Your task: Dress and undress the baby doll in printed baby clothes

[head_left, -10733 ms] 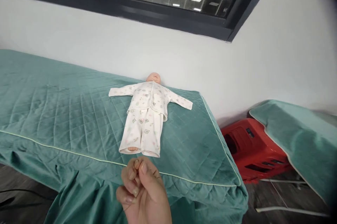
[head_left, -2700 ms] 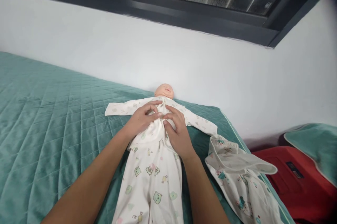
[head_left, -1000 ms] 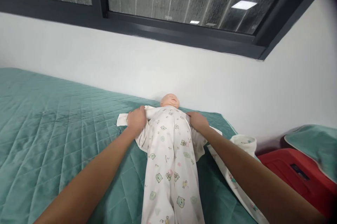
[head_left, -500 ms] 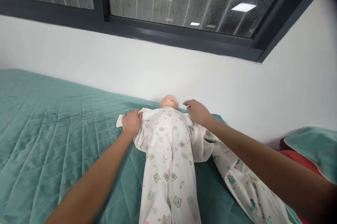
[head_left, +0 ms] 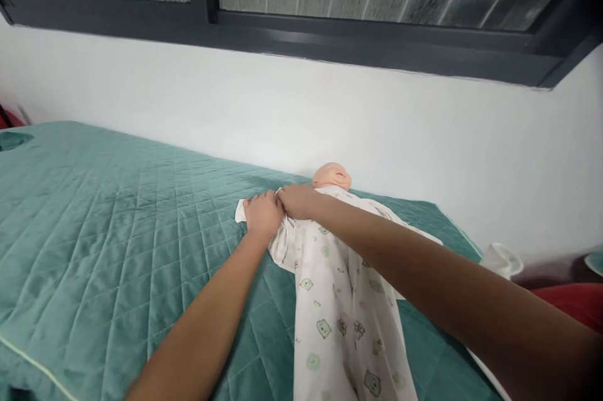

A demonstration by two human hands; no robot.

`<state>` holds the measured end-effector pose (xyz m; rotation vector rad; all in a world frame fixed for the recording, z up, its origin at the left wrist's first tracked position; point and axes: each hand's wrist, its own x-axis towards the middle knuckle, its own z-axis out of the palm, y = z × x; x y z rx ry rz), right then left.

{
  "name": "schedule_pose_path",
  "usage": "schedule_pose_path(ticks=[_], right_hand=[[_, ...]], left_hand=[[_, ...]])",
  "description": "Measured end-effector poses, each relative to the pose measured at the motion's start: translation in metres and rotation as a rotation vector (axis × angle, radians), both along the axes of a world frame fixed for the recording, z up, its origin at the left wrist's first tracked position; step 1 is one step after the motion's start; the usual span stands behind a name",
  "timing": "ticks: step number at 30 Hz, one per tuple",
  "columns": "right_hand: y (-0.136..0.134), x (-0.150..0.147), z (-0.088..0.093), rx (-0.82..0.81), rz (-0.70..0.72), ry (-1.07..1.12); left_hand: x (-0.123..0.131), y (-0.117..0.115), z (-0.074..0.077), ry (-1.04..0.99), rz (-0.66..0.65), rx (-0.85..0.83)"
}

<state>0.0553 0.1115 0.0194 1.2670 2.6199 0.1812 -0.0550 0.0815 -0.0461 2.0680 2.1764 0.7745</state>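
Observation:
A baby doll lies on its back with its head by the wall. It has on a white sleepsuit printed with small green animals; the legs of the suit stretch toward me. My left hand is closed around the sleeve on the left side, and the pale sleeve end sticks out past my fingers. Reaching across the doll's chest, my right hand pinches the cloth of the same sleeve beside my left hand. My right forearm covers part of the chest and the sleeve on the right.
Green quilted bedding lies under the doll and spreads to the left. A white wall rises behind it, below a dark window frame. At the right are a white cup-like object and something red.
My right hand has moved left from beside the doll's head to the sleeve at my left hand. The view has turned slightly. My left hand stays on the sleeve.

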Motion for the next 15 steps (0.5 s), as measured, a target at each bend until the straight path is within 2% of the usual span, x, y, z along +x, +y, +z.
schedule_pose_path(ticks=[7, 10, 15], right_hand=[[0.003, 0.011, 0.01, -0.039, -0.022, 0.036], [0.0, 0.021, 0.018, -0.039, -0.022, 0.064], [-0.012, 0.039, 0.029, 0.027, -0.057, 0.087]], left_hand=[[-0.003, -0.006, 0.003, -0.029, -0.058, 0.036], [-0.007, -0.01, 0.0, -0.053, -0.05, 0.089], [-0.014, -0.016, -0.009, -0.095, -0.034, 0.062]])
